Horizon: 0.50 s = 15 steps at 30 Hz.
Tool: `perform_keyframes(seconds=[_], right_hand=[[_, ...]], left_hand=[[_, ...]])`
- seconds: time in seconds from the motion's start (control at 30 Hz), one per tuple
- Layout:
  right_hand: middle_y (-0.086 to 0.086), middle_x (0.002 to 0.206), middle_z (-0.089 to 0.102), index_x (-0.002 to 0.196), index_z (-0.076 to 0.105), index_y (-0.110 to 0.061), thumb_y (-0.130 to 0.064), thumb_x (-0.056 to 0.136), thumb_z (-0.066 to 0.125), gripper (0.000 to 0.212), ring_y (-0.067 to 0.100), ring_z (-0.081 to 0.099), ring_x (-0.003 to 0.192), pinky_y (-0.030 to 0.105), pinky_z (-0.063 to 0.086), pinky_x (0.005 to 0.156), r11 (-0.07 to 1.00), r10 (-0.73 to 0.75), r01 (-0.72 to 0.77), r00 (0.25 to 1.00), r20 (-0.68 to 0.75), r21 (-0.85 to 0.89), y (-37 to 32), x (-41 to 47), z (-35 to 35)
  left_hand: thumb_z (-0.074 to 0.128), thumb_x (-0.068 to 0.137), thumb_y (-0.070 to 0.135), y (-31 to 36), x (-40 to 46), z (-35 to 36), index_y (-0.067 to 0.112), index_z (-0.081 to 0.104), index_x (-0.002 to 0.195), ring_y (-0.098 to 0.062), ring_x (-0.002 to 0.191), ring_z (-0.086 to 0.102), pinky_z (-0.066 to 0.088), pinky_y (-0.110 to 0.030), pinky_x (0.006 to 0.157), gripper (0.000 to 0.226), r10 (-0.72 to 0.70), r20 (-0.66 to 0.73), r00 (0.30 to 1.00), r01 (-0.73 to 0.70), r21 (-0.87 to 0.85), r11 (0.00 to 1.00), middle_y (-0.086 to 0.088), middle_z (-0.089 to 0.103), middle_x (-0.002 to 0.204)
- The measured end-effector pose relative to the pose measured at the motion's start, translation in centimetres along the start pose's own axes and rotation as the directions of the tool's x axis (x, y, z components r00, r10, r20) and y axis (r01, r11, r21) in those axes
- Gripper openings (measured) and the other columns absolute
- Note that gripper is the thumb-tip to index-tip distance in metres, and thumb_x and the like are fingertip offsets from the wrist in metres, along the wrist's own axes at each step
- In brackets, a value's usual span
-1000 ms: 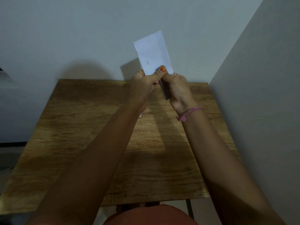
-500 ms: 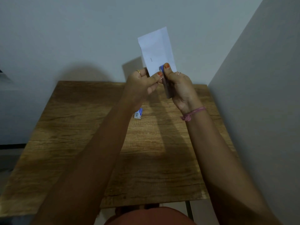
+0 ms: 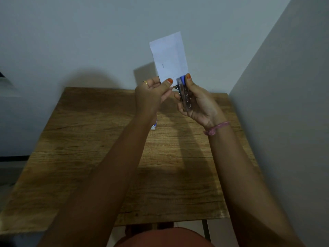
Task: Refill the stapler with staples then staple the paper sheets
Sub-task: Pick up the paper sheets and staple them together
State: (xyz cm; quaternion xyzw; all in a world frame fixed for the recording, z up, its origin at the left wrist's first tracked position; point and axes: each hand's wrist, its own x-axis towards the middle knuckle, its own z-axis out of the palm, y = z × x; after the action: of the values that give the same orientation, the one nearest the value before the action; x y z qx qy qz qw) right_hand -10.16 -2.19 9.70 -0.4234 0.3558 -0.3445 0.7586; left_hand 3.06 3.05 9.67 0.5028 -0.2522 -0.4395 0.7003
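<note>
Both hands are raised above the far edge of the table. My left hand (image 3: pixel 153 93) pinches the bottom corner of the white paper sheets (image 3: pixel 170 57), which stand upright in front of the wall. My right hand (image 3: pixel 197 102) grips a small metal stapler (image 3: pixel 185 96) with a blue tip, thumb on top. The stapler's front end sits at the paper's lower right corner; a short staple mark shows on the paper's left side. A small staple box (image 3: pixel 154 126) lies on the table, partly hidden behind my left forearm.
The wooden table (image 3: pixel 85 157) stands in a corner, with a pale wall behind it and another wall (image 3: pixel 284 122) close along its right side. A dark table leg (image 3: pixel 205 229) shows below the front edge.
Both hands rose slightly and drew apart. The stapler turned in my right hand so its metal side now faces me, and the paper shifted right and upward.
</note>
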Motion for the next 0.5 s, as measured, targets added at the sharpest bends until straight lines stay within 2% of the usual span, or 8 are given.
perform_keyframes(seconds=[0.17,0.27,0.37,0.47,0.5], right_hand=[[-0.001,0.091,0.068,0.128,0.057,-0.004,-0.045,0.087,0.060,0.058,0.009,0.064,0.079,0.022,0.047,0.062,0.999,-0.007,0.008,1.000,-0.026,0.041,0.4,-0.4,-0.4],[0.000,0.090,0.069,0.129,0.054,0.000,-0.049,0.078,0.063,0.071,0.009,0.062,0.077,0.021,0.046,0.061,0.999,-0.023,0.024,1.000,-0.010,0.048,0.7,-0.4,-0.7],[0.002,0.085,0.065,0.122,0.057,-0.003,-0.045,0.080,0.061,0.060,0.010,0.058,0.076,0.020,0.045,0.059,0.998,-0.055,0.055,0.998,-0.011,0.036,1.0,-0.3,-0.9],[0.003,0.087,0.061,0.123,0.056,-0.005,-0.022,0.094,0.056,0.034,0.011,0.057,0.075,0.020,0.045,0.060,0.992,-0.101,0.103,0.994,-0.035,0.075,1.5,0.2,-1.4],[0.002,0.088,0.061,0.125,0.056,-0.005,-0.014,0.095,0.055,0.032,0.011,0.057,0.076,0.021,0.045,0.062,0.991,-0.108,0.111,0.993,-0.048,0.077,1.7,0.5,-1.7]], left_hand=[[0.070,0.084,0.006,-0.2,0.4,-0.4,-0.006,0.061,0.112,-0.023,0.090,0.072,0.058,-0.030,0.081,0.032,0.001,-0.001,1.000,-0.001,-0.005,1.000,-0.021,0.070,0.106],[0.069,0.085,0.006,-0.3,0.6,-0.5,-0.004,0.062,0.111,-0.023,0.091,0.071,0.058,-0.029,0.081,0.029,0.004,-0.011,1.000,-0.004,-0.002,1.000,-0.018,0.070,0.106],[0.067,0.086,0.006,-0.3,0.8,-0.7,-0.002,0.062,0.109,-0.020,0.089,0.071,0.058,-0.028,0.080,0.025,0.002,-0.020,1.000,-0.003,-0.011,1.000,-0.016,0.070,0.104],[0.066,0.086,0.004,-0.3,1.1,-1.1,0.000,0.063,0.104,-0.017,0.083,0.071,0.058,-0.025,0.077,0.018,-0.005,-0.023,1.000,0.004,-0.032,0.999,-0.012,0.070,0.098],[0.066,0.087,0.004,-0.3,1.3,-1.2,0.001,0.063,0.102,-0.017,0.082,0.070,0.058,-0.024,0.076,0.016,-0.005,-0.022,1.000,0.005,-0.035,0.999,-0.011,0.071,0.097]])
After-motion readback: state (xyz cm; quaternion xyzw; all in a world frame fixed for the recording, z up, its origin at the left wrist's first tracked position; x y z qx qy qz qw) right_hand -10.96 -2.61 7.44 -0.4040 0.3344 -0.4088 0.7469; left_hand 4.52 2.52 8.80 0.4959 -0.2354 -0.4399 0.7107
